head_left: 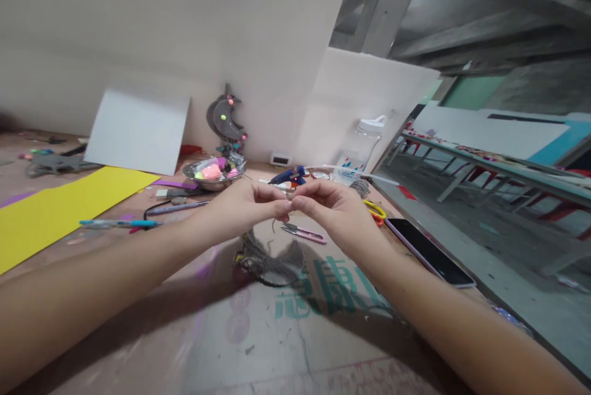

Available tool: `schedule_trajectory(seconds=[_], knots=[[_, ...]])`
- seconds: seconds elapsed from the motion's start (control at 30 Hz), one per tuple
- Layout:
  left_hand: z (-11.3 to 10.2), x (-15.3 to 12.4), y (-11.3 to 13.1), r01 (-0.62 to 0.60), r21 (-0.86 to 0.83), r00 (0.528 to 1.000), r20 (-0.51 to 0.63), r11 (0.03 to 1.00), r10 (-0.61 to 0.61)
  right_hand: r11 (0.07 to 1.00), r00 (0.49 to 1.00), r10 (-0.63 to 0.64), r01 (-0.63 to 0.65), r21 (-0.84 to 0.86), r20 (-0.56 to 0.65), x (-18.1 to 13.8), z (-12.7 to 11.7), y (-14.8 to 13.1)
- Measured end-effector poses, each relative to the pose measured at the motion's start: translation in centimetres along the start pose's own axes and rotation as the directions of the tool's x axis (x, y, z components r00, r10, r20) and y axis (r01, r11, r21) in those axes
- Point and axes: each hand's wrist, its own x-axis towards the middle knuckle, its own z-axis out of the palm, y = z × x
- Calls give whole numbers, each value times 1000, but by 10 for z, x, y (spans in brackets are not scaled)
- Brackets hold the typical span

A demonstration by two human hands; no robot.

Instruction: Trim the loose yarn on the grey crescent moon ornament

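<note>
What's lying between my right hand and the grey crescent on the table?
In the head view, the pink-handled snips lie between your right hand and the grey crescent, with their blades pointing left.

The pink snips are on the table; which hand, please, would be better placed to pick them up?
Probably the right hand: the pink snips lie with their handle towards it and blades towards the left hand. Both hands appear to pinch a small item, though.
</note>
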Motion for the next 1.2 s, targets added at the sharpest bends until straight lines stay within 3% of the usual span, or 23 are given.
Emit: schedule_trajectory(seconds=[0.23, 0.37, 0.57, 0.73, 0.93, 1.1, 1.2], knots=[[-3, 0, 4, 8, 57, 991, 135, 998, -15, 998, 999, -33, 33, 45, 9, 0, -1, 4], [-8, 0, 8, 9, 57, 991, 136, 998, -17, 995, 996, -88, 88, -56, 8, 2, -6, 2], [-14, -1, 8, 24, 109, 986, 160, 994, -42, 936, 962, -183, 234, -263, 202, -3, -11, -16], [-14, -1, 5, 29, 158, 976, 208, 987, -62, 935, 969, -67, 144, -323, 238, -5, -7, -13], [-16, 0, 4, 38, 175, 973, 219, 984, -76, 972, 944, 19, 61, -229, 331, 3, -13, -3], [-17, -2, 5, 65, 278, 972, 201, 959, -124, 932, 965, 52, 46, -359, 258, 5, -15, -8], [-18, -3, 6, 71, 318, 972, 193, 945, -138, 940, 974, 43, 36, -339, 224, 5, -13, -10]])
